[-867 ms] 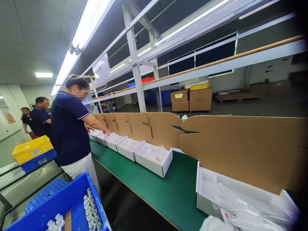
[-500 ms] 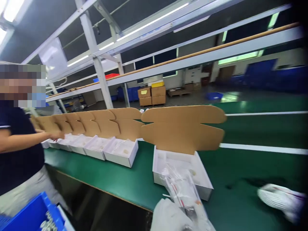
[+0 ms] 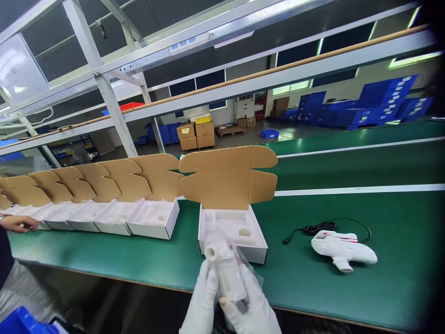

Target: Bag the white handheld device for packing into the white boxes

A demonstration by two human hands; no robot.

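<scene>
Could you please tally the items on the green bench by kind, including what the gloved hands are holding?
Open cardboard boxes with white trays: 7, nearest one
White handheld device with black cord: 1
Bagged white cylindrical part, held in left hand and right hand: 1
Total: 9

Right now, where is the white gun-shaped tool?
The white gun-shaped tool lies on the green table, right of the open box, beside its black cord.

No legible txt anywhere. Yellow label on far cardboard carton (image 3: 188, 131): too small to read. Clear sheet hung on frame (image 3: 17, 74), top left: glare, blank to eye. Red marks on white device (image 3: 342, 249): unreadable.
</scene>
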